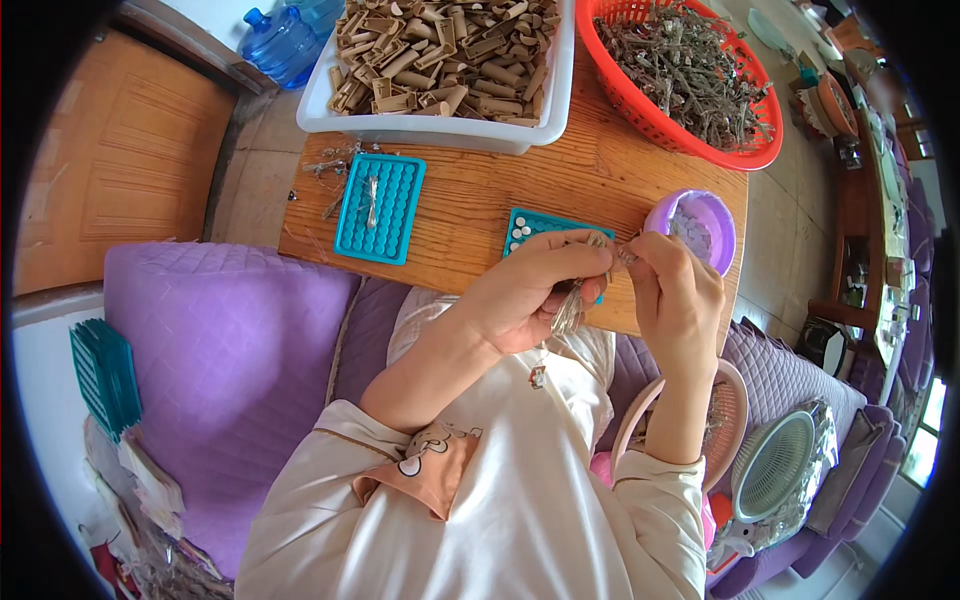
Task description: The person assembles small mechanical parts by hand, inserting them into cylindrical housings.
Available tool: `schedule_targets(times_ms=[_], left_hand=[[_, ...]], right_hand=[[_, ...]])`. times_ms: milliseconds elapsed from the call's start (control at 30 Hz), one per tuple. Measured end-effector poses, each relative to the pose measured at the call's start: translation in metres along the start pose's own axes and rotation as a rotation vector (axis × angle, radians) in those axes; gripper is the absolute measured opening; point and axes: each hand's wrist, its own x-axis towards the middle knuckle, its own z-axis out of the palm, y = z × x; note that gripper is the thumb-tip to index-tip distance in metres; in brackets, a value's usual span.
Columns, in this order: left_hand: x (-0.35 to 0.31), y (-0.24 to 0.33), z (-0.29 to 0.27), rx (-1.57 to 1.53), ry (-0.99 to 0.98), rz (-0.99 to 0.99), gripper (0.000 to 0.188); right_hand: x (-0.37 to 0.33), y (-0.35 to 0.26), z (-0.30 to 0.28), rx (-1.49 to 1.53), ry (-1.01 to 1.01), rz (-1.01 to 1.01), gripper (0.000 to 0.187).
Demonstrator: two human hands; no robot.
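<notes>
My left hand [525, 290] is closed round a bundle of thin silvery wires [566, 316], whose lower ends hang below the fingers. Close beside it, my right hand [684, 285] pinches thumb and fingertips together at the top of the bundle; what exactly lies in that pinch is too small to make out. Partly hidden behind the left hand is a teal tray [527, 218] with several small white discs in its hollows. A purple bowl [725, 245] of small pale pieces stands just beyond the right hand. On the left, another teal tray [376, 245] bears a small silvery bundle [373, 203].
A white bin [430, 130] of brown half-round pieces and a red basket [655, 120] of tangled grey wire strands fill the back of the wooden table [460, 190]. Loose strands [333, 170] lie at its left. Pink [738, 415] and green [770, 465] baskets sit on the right seat.
</notes>
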Motion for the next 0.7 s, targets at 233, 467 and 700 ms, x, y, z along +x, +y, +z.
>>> schedule_targets(times_ms=[233,467,700], left_hand=[[-0.002,-0.004,-0.002,-0.022,0.007,0.059,0.010],[0.000,-0.007,0.003,0.163,0.089,0.122,0.011],[0.003,-0.009,0.003,-0.010,0.062,0.074,0.011]], right_hand=[[-0.001,0.003,-0.003,0.429,0.040,-0.049,0.027],[-0.019,-0.008,0.012,0.442,0.305,0.186,0.021],[-0.017,0.004,0.014,-0.014,0.259,-0.241,0.030]])
